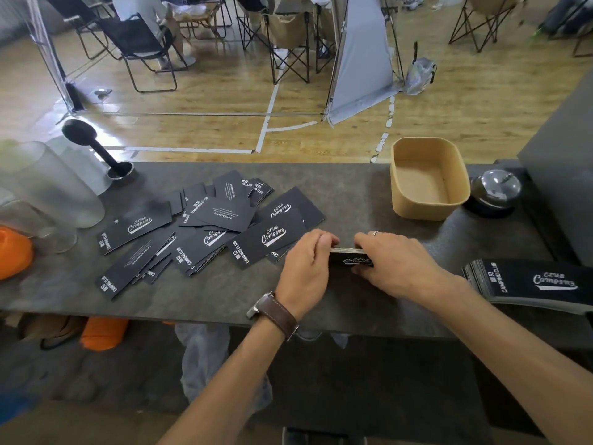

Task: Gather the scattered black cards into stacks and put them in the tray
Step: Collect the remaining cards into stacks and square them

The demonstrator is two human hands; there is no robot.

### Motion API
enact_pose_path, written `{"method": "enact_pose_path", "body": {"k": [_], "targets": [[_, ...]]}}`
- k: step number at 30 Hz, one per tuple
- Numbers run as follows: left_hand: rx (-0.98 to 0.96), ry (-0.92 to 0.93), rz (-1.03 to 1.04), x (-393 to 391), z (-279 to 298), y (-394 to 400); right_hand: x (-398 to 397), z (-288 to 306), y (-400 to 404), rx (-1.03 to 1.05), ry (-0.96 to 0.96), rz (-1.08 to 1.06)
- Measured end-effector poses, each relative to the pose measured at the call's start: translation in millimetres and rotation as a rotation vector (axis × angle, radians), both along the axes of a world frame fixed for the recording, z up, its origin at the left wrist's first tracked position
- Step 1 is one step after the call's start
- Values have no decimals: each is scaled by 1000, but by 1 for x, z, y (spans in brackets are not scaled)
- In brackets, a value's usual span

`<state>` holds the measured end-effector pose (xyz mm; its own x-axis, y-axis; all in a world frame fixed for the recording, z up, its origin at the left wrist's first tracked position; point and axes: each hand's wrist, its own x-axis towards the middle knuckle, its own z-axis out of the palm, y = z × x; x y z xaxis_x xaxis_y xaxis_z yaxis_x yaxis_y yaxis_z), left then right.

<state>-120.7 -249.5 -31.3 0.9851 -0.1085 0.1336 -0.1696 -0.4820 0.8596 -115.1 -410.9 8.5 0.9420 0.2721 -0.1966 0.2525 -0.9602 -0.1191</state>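
Observation:
Several black cards [205,224] with white "Camping Club" print lie scattered in an overlapping heap on the dark counter [369,194], left of centre. Just right of the heap I hold a small squared stack of cards [351,256] between both hands. My left hand [306,268], with a brown watch at the wrist, grips the stack's left end. My right hand [394,263], with a ring, grips its right end. The tan tray [428,179] stands on the counter behind my right hand and holds nothing. Another stack of black cards [529,284] lies at the counter's right edge.
A frosted jug [61,191], a black tamper-like tool [96,149] and an orange object [12,255] stand at the left. A domed bell [495,191] and a grey box [564,175] sit right of the tray. Folding chairs and a seated person are beyond the counter.

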Motion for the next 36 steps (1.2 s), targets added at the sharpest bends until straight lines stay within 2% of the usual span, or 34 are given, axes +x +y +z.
{"method": "enact_pose_path", "body": {"k": [1,3,5,7,9,13,15,17,20,24,26,28,32,36], "targets": [[6,-6,2,3,4,7,0,0,0,-2,3,3],[96,-120,135,11,7,29,1,-1,-2,-2,2,9],[390,-187,319,20,7,59,-1,-2,-2,-1,2,13],[702,-53,370,27,7,86,-2,-1,-3,0,4,16],[826,56,342,30,8,98,-2,0,-3,6,9,15],[741,-1,253,31,8,98,-1,0,-3,0,14,18],[797,-5,240,31,6,97,-1,-1,-3,-2,13,20],[882,27,219,31,8,99,0,-2,-4,-1,14,20],[860,74,209,28,12,103,0,-4,-4,2,7,22],[962,147,141,25,15,104,0,-6,-5,-1,6,24],[951,203,146,27,18,104,1,-6,-5,-3,3,27],[873,135,137,28,22,104,1,-6,-6,5,3,29],[614,-119,37,23,34,96,1,-6,-5,18,-12,22],[636,-190,-151,18,41,77,6,-4,-4,65,12,-43]]}}
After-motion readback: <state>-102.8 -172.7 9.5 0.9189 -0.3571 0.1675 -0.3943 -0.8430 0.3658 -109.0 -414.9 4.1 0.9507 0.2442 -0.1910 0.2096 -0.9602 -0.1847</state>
